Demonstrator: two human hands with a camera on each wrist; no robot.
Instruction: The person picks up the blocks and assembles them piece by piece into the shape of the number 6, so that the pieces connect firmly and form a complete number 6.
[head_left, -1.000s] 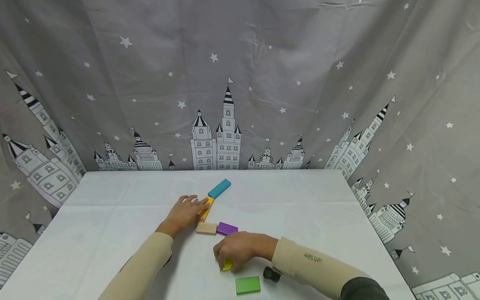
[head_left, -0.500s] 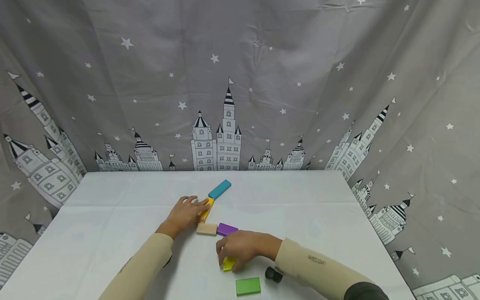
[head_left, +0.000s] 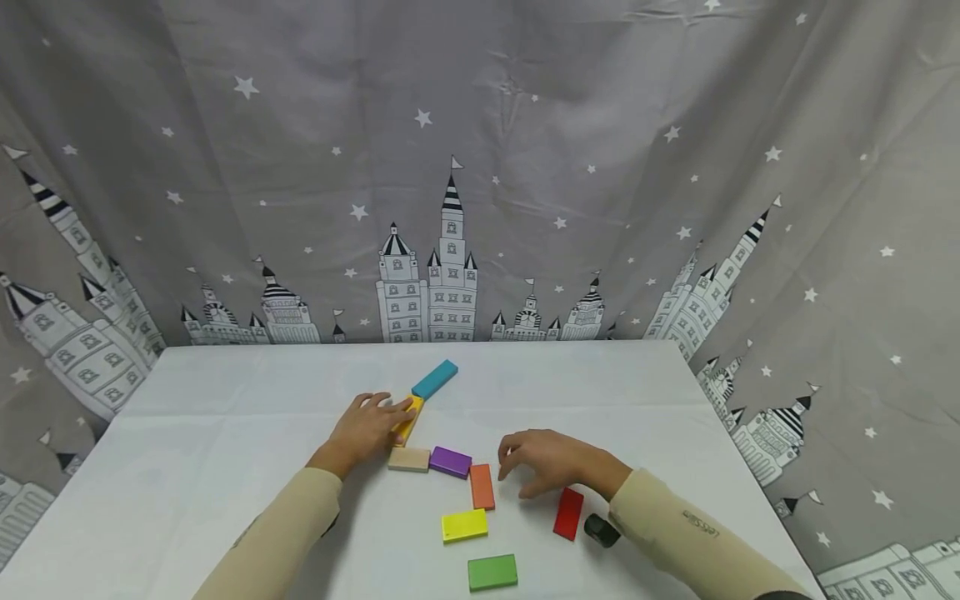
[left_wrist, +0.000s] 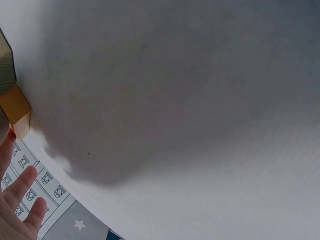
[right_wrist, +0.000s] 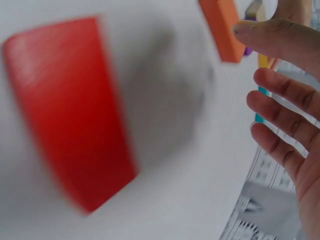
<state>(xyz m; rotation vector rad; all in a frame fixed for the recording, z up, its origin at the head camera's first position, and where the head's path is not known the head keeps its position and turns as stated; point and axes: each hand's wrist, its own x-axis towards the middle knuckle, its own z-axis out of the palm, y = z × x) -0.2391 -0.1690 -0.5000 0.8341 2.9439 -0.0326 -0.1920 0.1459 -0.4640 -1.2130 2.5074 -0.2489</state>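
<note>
My left hand [head_left: 365, 427] holds an amber rectangular block [head_left: 407, 428] between thumb and forefinger, partly covering it; the other fingers are spread. The block's far end meets a blue block [head_left: 435, 379]; a natural-wood block [head_left: 408, 459] lies at its near end. From there a purple block [head_left: 451, 462] and an orange block [head_left: 482, 487] continue rightward. To the right of the orange block, my right hand [head_left: 551, 460] is over the table, holding nothing, fingers loosely bent. A red block [head_left: 568, 513] lies below that wrist, looming large and blurred in the right wrist view.
A yellow block [head_left: 464, 526] lies flat below the orange one, and a green block [head_left: 492, 572] sits nearer the front. At my right cuff is a black cylindrical thing [head_left: 602, 531]. Behind the white table [head_left: 225, 467] hangs a grey curtain [head_left: 480, 100] with castles.
My right hand has left the yellow and orange blocks and moved right, uncovering both and the red block. The left hand stays on the amber block.
</note>
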